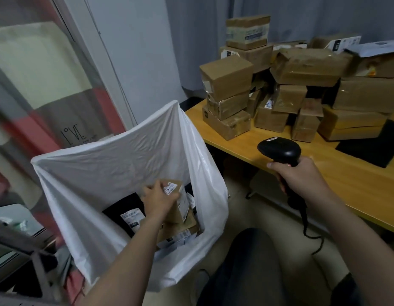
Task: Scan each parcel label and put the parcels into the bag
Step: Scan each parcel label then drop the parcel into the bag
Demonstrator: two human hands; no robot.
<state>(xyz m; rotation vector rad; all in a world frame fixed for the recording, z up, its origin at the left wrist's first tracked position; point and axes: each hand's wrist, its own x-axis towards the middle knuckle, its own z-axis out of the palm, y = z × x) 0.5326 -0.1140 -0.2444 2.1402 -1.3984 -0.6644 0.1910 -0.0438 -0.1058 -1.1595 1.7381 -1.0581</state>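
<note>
The left hand (157, 196) gripped a box (181, 200) in the bag (116, 155), the right hand (302, 174) the scanner (280, 150). Many boxes (302, 69) waited.

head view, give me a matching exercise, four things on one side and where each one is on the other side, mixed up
Things:
1 scanner
2 small box
3 black parcel
4 pile of boxes

Places:
a on the table
b held by the left hand, inside the bag
c lying in the bag, not held
d gripped by the right hand

Pairs: 1-d, 2-b, 3-c, 4-a
</note>
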